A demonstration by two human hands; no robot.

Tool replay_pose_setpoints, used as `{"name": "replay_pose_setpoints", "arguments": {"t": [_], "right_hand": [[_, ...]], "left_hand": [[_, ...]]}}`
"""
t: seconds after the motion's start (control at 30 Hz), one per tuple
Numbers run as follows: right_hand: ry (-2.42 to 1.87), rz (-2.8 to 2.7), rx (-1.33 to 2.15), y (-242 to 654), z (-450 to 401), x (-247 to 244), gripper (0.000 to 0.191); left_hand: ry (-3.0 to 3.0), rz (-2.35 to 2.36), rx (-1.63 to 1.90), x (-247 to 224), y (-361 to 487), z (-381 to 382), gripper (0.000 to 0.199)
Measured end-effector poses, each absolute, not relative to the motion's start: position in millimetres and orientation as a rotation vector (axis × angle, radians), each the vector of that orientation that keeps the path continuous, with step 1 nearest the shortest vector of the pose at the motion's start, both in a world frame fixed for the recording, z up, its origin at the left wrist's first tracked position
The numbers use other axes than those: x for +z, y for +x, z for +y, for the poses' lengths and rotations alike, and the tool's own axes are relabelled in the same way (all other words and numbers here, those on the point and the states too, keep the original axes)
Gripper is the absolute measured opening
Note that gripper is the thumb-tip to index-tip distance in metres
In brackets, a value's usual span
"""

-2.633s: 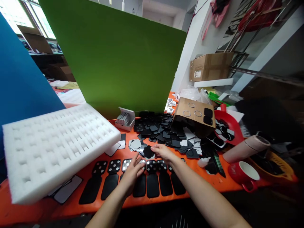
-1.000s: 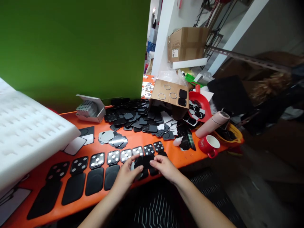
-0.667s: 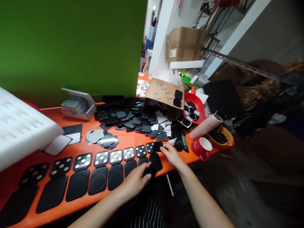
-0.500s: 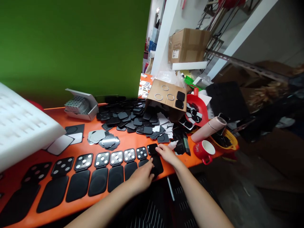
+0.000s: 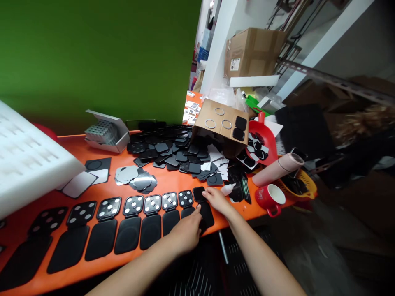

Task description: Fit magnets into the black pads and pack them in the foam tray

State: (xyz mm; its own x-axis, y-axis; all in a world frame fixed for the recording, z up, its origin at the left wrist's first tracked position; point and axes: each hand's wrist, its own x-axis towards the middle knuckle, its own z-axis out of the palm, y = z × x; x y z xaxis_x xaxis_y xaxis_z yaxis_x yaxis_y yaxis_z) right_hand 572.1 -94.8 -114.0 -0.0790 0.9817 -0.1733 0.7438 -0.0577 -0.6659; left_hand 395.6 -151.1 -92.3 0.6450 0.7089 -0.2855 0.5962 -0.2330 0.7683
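Note:
At the right end of the row on the orange table lies a black two-panel folding pad, with a small upper panel and a larger lower panel. My right hand is closed at the right edge of the upper panel. My left hand has its fingers closed at the left side of the lower panel, partly covering it and the neighbouring pad. Leftward runs a row of several similar opened pads, their upper panels dotted with white circles and their lower panels plain black.
Behind the row are a heap of black panels, a stack of grey sheets and a cardboard box. A small white bottle, red mug and pink flask stand right. White foam juts in from the left.
The view has shifted slightly, moving the background to the right. Both hands stay at the same folding pad, with no clear change in their hold.

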Motion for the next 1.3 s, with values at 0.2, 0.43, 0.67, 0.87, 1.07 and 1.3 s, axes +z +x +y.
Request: {"name": "replay_pose_setpoints", "arguments": {"t": [0.2,0.43,0.67,0.87,1.07,1.3], "right_hand": [[-1.931,-1.89,0.784,567.9,-95.6,-114.7,0.019],[-1.962,-1.999,0.771,569.6,-89.8,-111.4,0.022],[-2.064,-2.109,0.7,566.4,-85.6,-105.0,0.025],[-2.227,-2.093,0.493,554.0,-91.6,-96.8,0.035],[-1.699,-2.482,0.413,560.9,-125.0,-98.9,0.037],[-1.734,-2.556,0.468,552.0,-128.6,-111.2,0.044]], "left_hand": [[1.935,1.02,0.147,-90.9,394.9,-151.3,0.035],[1.928,1.022,0.143,-91.4,395.0,-150.7,0.028],[1.935,1.021,0.139,-91.1,396.4,-151.1,0.031],[1.94,1.02,0.146,-91.8,395.7,-151.6,0.028],[1.923,1.001,0.161,-95.1,395.1,-151.5,0.038],[1.792,1.001,0.214,-97.7,399.7,-151.3,0.049]]}}
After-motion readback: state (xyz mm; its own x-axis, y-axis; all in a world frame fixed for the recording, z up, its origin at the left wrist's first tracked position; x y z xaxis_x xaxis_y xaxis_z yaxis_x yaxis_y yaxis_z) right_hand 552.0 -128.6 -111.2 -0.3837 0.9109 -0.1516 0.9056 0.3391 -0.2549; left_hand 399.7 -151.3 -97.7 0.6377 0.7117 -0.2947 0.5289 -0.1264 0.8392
